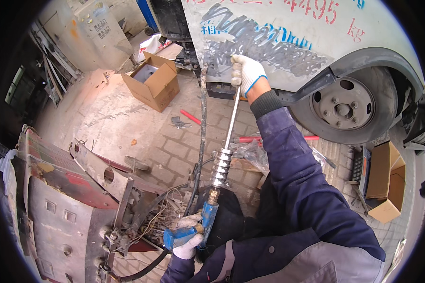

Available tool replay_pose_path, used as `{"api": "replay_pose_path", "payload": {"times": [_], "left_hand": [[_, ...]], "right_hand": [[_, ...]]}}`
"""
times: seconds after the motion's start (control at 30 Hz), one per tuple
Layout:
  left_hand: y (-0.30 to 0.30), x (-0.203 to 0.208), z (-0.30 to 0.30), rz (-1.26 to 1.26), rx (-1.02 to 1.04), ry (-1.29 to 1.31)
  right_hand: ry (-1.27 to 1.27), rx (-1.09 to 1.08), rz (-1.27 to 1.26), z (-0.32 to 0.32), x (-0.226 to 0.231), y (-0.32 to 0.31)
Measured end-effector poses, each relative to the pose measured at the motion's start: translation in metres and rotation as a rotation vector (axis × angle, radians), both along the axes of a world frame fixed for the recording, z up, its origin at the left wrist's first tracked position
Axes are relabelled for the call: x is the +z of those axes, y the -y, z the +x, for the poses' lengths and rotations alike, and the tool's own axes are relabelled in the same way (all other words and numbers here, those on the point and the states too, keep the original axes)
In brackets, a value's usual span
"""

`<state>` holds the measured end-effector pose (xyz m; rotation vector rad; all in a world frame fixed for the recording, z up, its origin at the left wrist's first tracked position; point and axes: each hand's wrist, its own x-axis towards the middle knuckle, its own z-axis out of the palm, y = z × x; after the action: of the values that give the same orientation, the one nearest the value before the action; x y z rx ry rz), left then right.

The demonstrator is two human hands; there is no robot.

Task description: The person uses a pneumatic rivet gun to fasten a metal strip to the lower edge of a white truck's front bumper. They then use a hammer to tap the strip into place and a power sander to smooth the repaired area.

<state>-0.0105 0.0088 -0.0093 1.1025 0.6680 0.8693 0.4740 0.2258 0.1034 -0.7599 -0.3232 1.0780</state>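
A blue pistol-grip air tool (208, 218) with a chrome ribbed barrel (222, 165) and a long slim metal rod (233, 115) slants up across the middle. My left hand (189, 246), in a white work glove, is wrapped round its blue handle low in the view. Around the rod's far end my right hand (248, 73), also gloved, is closed, close to the white vehicle panel (269, 61); its fingers hide the tip. Beside the rod rises a dark hose (203, 111) with a metal end.
At right is the vehicle's wheel (343, 106), with an open carton (386, 181) near it. Another open carton (152, 82) stands at the far left. A dirty metal machine (71, 221) with loose wires fills the lower left. Red bars (250, 139) and clear plastic lie on the paving.
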Motion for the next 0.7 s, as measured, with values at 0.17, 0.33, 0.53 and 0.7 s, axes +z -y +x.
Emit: {"api": "replay_pose_path", "payload": {"times": [0.17, 0.33, 0.53, 0.7], "left_hand": [[0.016, 0.019, 0.014, 0.9, 0.098, -0.52], [0.017, 0.014, 0.012, 0.791, 0.064, -0.451], [0.0, -0.002, -0.003, -0.014, 0.006, 0.005], [0.008, 0.013, 0.007, 0.603, 0.059, -0.344]], "right_hand": [[-0.537, 0.462, 0.545, 0.012, -0.018, 0.007], [-0.366, 0.334, 0.348, 0.013, -0.015, 0.005], [-0.003, -0.093, -0.05, -0.003, 0.001, -0.002], [-0.424, 0.245, 0.332, 0.009, -0.012, 0.008]]}}
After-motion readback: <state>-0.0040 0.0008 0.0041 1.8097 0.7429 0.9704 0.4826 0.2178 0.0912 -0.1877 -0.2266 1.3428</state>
